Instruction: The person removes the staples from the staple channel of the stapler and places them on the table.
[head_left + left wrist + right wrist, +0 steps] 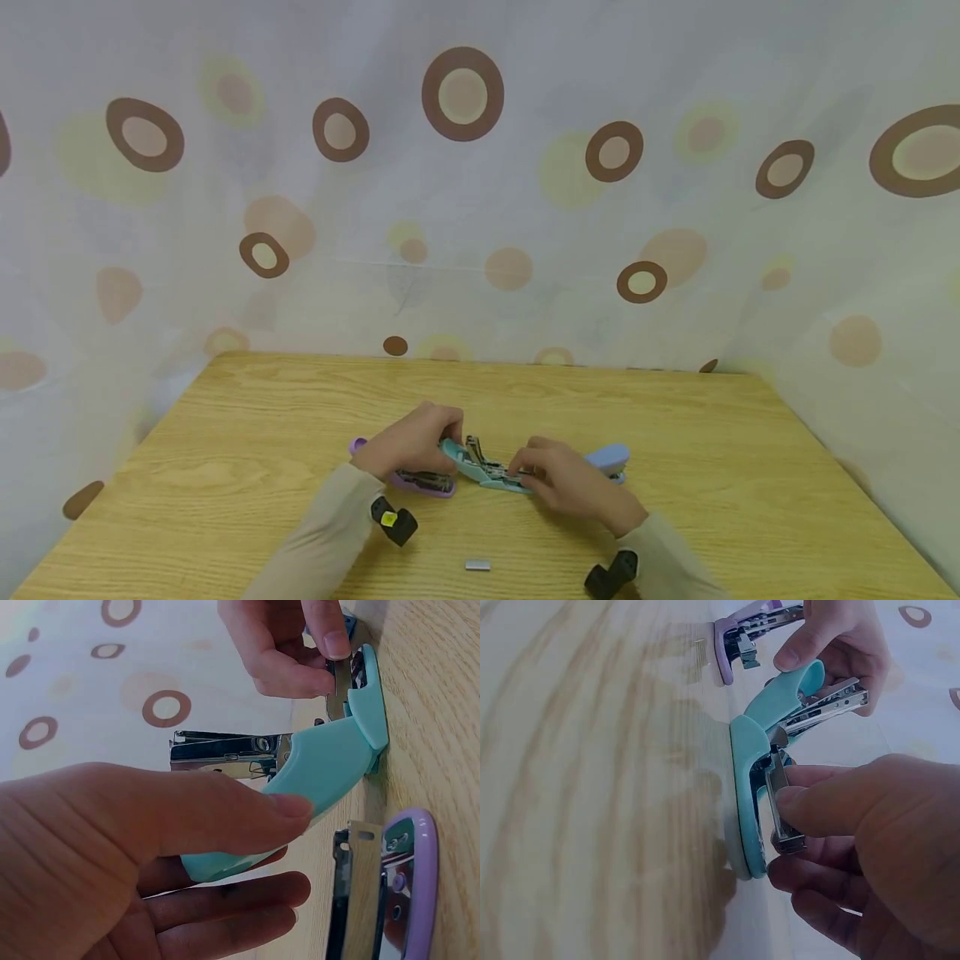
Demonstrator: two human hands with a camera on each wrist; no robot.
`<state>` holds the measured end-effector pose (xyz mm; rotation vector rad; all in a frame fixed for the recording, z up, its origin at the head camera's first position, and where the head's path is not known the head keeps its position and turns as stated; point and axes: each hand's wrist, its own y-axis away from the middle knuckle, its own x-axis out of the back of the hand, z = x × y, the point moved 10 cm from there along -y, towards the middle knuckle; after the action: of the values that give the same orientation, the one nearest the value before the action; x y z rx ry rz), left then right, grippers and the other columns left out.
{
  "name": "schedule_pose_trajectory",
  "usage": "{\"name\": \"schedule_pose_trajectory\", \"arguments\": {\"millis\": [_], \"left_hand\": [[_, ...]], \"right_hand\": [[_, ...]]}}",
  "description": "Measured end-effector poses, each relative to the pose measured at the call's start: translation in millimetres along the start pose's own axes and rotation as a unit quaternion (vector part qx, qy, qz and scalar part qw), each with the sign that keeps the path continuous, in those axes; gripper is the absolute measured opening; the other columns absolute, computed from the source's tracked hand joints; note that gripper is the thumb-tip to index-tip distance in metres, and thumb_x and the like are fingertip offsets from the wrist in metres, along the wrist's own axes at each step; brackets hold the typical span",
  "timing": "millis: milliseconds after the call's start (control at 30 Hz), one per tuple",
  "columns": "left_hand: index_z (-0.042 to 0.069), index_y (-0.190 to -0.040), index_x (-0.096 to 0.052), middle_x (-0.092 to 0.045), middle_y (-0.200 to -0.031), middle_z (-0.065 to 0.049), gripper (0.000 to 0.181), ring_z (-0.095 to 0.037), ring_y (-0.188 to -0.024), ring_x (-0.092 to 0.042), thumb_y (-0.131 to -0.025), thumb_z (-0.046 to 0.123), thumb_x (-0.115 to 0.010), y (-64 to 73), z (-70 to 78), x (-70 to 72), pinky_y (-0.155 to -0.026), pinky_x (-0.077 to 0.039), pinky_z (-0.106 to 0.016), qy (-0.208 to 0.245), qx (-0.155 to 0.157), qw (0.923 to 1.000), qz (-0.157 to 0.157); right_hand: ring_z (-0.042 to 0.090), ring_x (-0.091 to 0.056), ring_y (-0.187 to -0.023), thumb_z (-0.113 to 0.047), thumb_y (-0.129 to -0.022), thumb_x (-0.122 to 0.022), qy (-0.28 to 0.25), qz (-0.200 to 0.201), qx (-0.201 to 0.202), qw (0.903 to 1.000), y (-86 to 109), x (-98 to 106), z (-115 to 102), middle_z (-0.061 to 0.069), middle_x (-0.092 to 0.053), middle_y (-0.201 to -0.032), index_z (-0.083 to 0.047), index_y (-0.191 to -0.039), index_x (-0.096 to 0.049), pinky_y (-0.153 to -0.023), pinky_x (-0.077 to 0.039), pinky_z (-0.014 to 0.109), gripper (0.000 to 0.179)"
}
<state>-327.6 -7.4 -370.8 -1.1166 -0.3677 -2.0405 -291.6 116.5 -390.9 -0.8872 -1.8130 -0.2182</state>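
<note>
A teal stapler point(471, 472) stands opened wide on the table, its cover swung back to the left. My left hand point(412, 437) grips that teal cover point(322, 761), with the thumb across its outer side. A metal arm point(221, 754) sticks up from inside the cover. On the base side, my right hand point(562, 475) pinches the metal staple channel point(789, 841) between thumb and fingers. A purple stapler point(427, 483), also opened, lies beside and partly behind my left hand. Whether staples sit in the teal stapler's channel cannot be seen.
A blue stapler point(609, 457) lies just beyond my right hand, partly hidden by it. Nearer the front of the wooden table point(225, 500) rests a small strip of staples point(477, 565). A patterned curtain point(480, 208) hangs behind the table.
</note>
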Motion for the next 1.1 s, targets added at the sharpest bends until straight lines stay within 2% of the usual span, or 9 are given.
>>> {"name": "schedule_pose_trajectory", "arguments": {"millis": [267,467,767,1100], "left_hand": [[0.010,-0.079,-0.058,-0.062,-0.077,0.003,0.025,-0.005,-0.065,-0.047,-0.069,0.001,-0.080,1.9,-1.4,-1.2,-0.059,-0.043,-0.020,0.010,0.007,0.9999,-0.005],[0.009,-0.082,-0.058,-0.064,-0.080,0.000,0.025,-0.008,-0.066,-0.050,-0.070,0.003,-0.080,0.0,1.1,-4.2,-0.060,-0.044,-0.021,0.028,-0.002,0.9995,-0.013],[0.009,-0.082,-0.058,-0.063,-0.080,0.000,0.025,-0.007,-0.067,-0.050,-0.070,0.003,-0.080,0.1,-1.0,-5.6,-0.060,-0.045,-0.021,0.024,0.004,0.9996,-0.014],[0.009,-0.083,-0.058,-0.064,-0.082,-0.001,0.024,-0.007,-0.068,-0.053,-0.071,0.002,-0.078,1.2,2.1,-2.9,-0.061,-0.046,-0.021,0.017,0.002,0.9998,-0.009]], "right_hand": [[-0.001,-0.039,-0.061,0.002,-0.086,-0.062,-0.004,-0.015,-0.012,0.9998,-1.5,-7,3,-0.004,-0.051,-0.081,-0.016,-0.096,-0.061,-0.058,-0.039,0.017,0.020],[-0.001,-0.036,-0.060,0.003,-0.085,-0.059,0.002,-0.031,-0.023,0.9993,0.4,-11,7,-0.005,-0.045,-0.078,-0.017,-0.093,-0.056,-0.056,-0.036,0.017,0.022],[-0.001,-0.031,-0.062,0.008,-0.080,-0.056,0.013,-0.011,0.023,0.9996,0.2,-13,-1,-0.006,-0.041,-0.075,-0.016,-0.087,-0.051,-0.057,-0.032,0.016,0.026],[0.001,-0.025,-0.063,0.007,-0.078,-0.055,0.033,-0.001,0.031,0.9990,-1.7,-16,-5,-0.007,-0.033,-0.075,-0.016,-0.083,-0.043,-0.057,-0.027,0.017,0.026]]}}
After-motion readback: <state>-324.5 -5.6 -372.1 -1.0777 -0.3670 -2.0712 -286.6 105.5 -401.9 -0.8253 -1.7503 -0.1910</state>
